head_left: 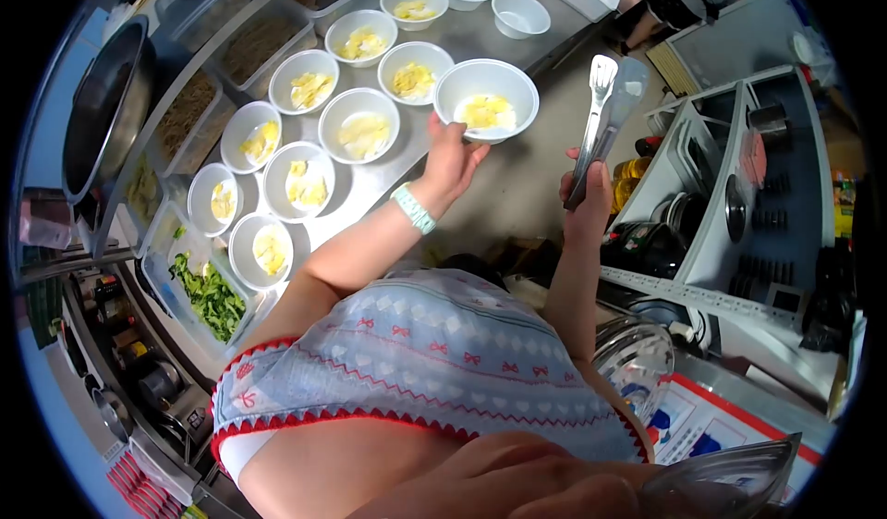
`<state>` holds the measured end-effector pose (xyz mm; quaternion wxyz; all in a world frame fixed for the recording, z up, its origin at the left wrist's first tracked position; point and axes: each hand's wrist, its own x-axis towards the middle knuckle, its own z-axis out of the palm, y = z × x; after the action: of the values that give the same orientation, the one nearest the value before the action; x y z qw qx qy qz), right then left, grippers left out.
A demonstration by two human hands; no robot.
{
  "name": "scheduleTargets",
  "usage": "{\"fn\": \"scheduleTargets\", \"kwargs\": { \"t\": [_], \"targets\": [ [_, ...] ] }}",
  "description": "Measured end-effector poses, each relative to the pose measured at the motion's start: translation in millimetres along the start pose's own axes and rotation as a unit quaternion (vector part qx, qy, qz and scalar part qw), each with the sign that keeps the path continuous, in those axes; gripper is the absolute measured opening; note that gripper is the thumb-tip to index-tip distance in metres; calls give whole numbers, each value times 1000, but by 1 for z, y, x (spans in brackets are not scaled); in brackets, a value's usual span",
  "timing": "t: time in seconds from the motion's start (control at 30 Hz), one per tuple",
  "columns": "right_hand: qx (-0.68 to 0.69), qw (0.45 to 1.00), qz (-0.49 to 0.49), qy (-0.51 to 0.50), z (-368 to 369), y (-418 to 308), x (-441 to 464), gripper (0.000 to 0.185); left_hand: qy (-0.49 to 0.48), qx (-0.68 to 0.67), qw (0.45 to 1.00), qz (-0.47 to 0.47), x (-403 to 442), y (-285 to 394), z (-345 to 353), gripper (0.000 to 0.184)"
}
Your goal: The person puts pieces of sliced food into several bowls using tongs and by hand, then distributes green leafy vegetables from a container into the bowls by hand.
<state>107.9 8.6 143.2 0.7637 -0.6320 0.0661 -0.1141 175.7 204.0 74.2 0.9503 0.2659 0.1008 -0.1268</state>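
My left hand [450,163], with a pale green band at the wrist, holds a white bowl [446,87] by its lower left side, at the right edge of the metal counter [319,226]. Yellow pieces [486,110] lie inside this bowl. My right hand [589,191] is closed around metal tongs [601,117], which point upward over the floor. Several white bowls with yellow pieces, such as one bowl [399,146], stand in rows on the counter to the left of the held one.
White bowls without visible food, one of them [520,15], stand at the counter's far end. A tub of green leaves [211,295] sits at the near left. Food trays [254,48] line the left side. At right is a shelf rack [707,283]; another person [688,1] is beyond.
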Motion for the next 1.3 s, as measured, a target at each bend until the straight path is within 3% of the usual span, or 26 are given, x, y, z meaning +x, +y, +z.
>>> {"fn": "scheduleTargets", "kwargs": {
  "t": [0.07,0.13,0.23,0.37,0.43,0.47,0.5,0.6,0.67,0.77,0.9,1.0,1.13,1.2,1.27,1.3],
  "targets": [
    [-22,1000,-13,3,-22,5,47,49,79,7,997,5,67,-34,24,53],
    [-61,998,9,-27,-33,1,104,46,86,4,996,19,145,-66,26,61],
    [-56,998,-6,-41,-59,0,189,45,246,18,969,1,243,-88,45,77],
    [-47,998,-33,-27,-97,-8,299,43,311,19,950,25,359,-109,62,76],
    [-60,998,-24,-7,-127,-8,351,43,367,83,926,25,396,-116,74,66],
    [-75,997,-19,13,-142,-7,375,43,372,84,924,25,425,-128,65,66],
    [-73,997,-16,37,-149,-9,400,43,324,1,945,-48,455,-147,41,61],
    [-22,998,1,54,-166,-3,460,41,347,-76,922,-157,493,-183,66,57],
    [-16,1000,-10,12,-181,3,505,40,252,17,954,-163,502,-195,118,57],
    [-13,999,-27,-27,-198,8,561,39,248,32,957,-148,574,-219,140,51],
    [-7,994,0,-108,-241,17,627,42,304,59,942,-129,641,-221,167,45],
    [-24,982,20,-185,-272,8,674,44,356,37,933,-33,679,-242,182,37],
    [-54,966,54,-247,-293,7,709,44,394,53,917,6,683,-262,192,20],
    [-69,958,67,-269,-290,9,705,44,300,126,945,-38,656,-266,188,17],
    [-33,944,64,-322,-283,20,704,44,315,125,940,-44,610,-259,206,17],
    [-5,935,69,-347,-285,24,701,45,249,79,964,-60,581,-260,205,19]
  ]
}}
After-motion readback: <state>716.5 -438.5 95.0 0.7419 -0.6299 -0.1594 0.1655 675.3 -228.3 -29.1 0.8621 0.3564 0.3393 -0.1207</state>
